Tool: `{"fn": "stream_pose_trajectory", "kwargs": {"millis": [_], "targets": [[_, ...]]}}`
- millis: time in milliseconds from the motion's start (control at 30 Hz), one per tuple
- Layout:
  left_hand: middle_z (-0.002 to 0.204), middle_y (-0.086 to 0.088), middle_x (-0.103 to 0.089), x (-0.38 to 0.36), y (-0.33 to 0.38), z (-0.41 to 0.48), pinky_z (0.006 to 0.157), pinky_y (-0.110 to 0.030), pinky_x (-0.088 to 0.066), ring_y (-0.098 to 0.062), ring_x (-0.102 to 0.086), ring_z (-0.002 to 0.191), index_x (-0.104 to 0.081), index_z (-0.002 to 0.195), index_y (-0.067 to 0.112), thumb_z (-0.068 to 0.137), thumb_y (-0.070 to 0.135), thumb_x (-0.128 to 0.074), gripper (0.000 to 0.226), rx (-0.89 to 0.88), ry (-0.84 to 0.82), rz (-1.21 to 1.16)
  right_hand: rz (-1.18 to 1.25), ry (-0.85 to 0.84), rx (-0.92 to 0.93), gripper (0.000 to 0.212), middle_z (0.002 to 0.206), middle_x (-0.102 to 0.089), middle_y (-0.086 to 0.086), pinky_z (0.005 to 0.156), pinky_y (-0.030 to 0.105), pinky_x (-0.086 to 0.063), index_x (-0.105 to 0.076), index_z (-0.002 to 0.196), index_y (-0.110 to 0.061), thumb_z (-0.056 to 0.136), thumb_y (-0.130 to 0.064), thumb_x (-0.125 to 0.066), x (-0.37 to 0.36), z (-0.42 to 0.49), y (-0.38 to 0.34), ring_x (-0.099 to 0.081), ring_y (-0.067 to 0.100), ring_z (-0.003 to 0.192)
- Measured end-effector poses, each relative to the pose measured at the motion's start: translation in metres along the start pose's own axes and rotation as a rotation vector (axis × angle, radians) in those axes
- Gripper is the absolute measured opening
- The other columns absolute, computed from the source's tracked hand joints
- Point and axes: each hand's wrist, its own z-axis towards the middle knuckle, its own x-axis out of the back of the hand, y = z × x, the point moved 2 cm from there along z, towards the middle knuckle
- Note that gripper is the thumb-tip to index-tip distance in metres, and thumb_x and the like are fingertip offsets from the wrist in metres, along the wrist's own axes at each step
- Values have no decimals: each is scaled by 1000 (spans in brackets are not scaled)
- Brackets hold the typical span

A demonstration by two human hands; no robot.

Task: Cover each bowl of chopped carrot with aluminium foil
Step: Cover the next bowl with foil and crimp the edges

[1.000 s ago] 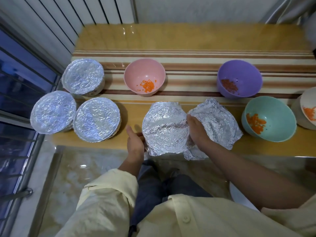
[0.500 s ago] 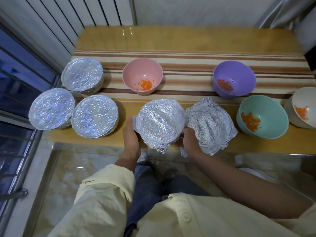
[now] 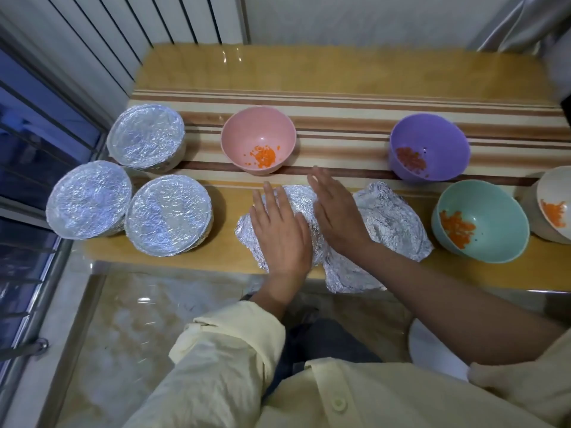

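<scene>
A bowl draped in crinkled aluminium foil (image 3: 298,200) stands at the near edge of the table's middle. My left hand (image 3: 279,234) lies flat on top of the foil with straight fingers. My right hand (image 3: 338,216) presses flat on the foil's right side. A loose crumpled foil sheet (image 3: 389,225) lies just right of them and hangs over the table edge. Three foil-covered bowls (image 3: 168,219) sit at the left. Open bowls with chopped carrot stand around: pink (image 3: 259,139), purple (image 3: 429,148), teal (image 3: 480,220), and white (image 3: 554,205) at the right edge.
The wooden table (image 3: 340,67) with a striped runner has bare room at the back. A barred window is on the left and a wall at the back. A white plate (image 3: 432,353) shows below the table near my right arm.
Both hands have gone from the sides of the foil-draped bowl up onto its top. They now lie flat on the foil, which sits lower and tighter over the bowl.
</scene>
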Motion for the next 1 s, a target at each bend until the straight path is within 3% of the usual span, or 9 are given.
{"fn": "stream_pose_trajectory", "kwargs": {"millis": [167,367,500,767,900,1000], "targets": [[163,-18,-21,-23,-18,-1,123,-53,-7,-38,-14,152,-29,154,1,101,29,-25,60,-57,-82,138,-138,-199,84,57,156,-24,12,118,44,-14,-29,148,-3,99,-32,-20,-21,8,-5,-15,22,146],[163,-19,-19,-28,-32,-4,122,-56,-7,-33,-12,153,-26,154,-2,102,33,-19,63,-32,-118,182,-314,-284,97,67,157,-19,12,118,45,-13,-24,149,-3,100,-42,-1,-33,7,-4,-11,23,146],[161,-22,-24,-24,-37,-6,122,-53,-13,-33,-20,152,-30,152,-4,102,34,-26,63,-17,-68,169,-277,-268,48,67,158,-16,14,118,43,-14,-20,150,-1,101,-44,-8,-35,9,0,-9,23,147],[159,-19,-31,-15,-38,-4,121,-39,-19,-32,-32,146,-33,151,-4,102,32,-28,61,166,28,-119,-56,-167,-62,64,155,-27,10,117,28,-11,-23,150,-5,100,-43,-17,-37,8,5,-22,20,143],[155,-16,-40,-12,-43,-3,117,-24,-14,-28,-35,142,-35,150,-1,100,35,-24,63,229,59,-319,108,-73,-118,58,146,-41,9,110,26,-24,-33,147,-7,100,-40,-24,-36,8,8,-34,20,134],[148,-14,-47,-12,-46,-4,113,-23,-22,-25,-41,137,-39,148,2,100,35,-24,60,301,97,-442,164,-32,-119,55,141,-46,10,104,23,-28,-37,145,-7,101,-37,-26,-37,8,9,-41,20,129]]}}
